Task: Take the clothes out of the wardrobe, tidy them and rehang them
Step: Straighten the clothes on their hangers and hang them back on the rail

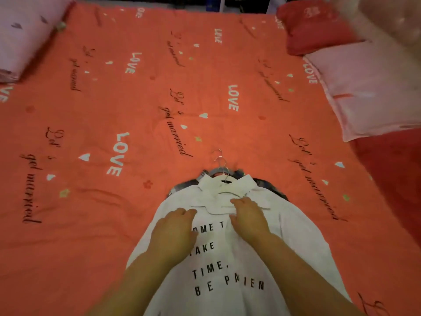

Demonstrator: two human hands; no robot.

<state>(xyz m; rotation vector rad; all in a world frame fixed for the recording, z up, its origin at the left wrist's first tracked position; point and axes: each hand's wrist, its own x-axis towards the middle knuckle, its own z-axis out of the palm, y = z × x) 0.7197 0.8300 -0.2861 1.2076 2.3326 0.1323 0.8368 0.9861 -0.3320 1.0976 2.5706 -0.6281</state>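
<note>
At 6 o'clock in the view, 2 bare forearms reach forward over 1 white shirt [227, 258], which lies flat on the bed, front up, with its collar pointing to 12 o'clock. Black capital letters run in 4 lines down its chest.

The left hand [176, 226] rests on the cloth at the shirt's 10 o'clock, just below the collar. Its fingers [188, 212] are bent down onto the fabric, and whether they pinch it cannot be told. The right hand [249, 218] lies on the collar flap at 1 o'clock. Its fingers are lightly bent and its thumb is held apart below them; whether cloth is held between them cannot be told.

Beyond the hands, the open collar [227, 185] shows a pale hanger inside it. Plaid cloth [182, 188] peeks out from under both shoulders. At 12 o'clock of the collar, thin metal hooks [219, 160] overlap. At least 2 can be counted, the blur hiding any more.

The orange bed cover [136, 106] spreads all around, printed with white "LOVE" and dark script. A red blanket [391, 179] lies at 3 o'clock. Farther off sit 3 pillows: 1 pink [369, 87] at 2 o'clock, 1 red [314, 26] at 1 o'clock, and 1 pale pink [22, 35] at 10 o'clock.
</note>
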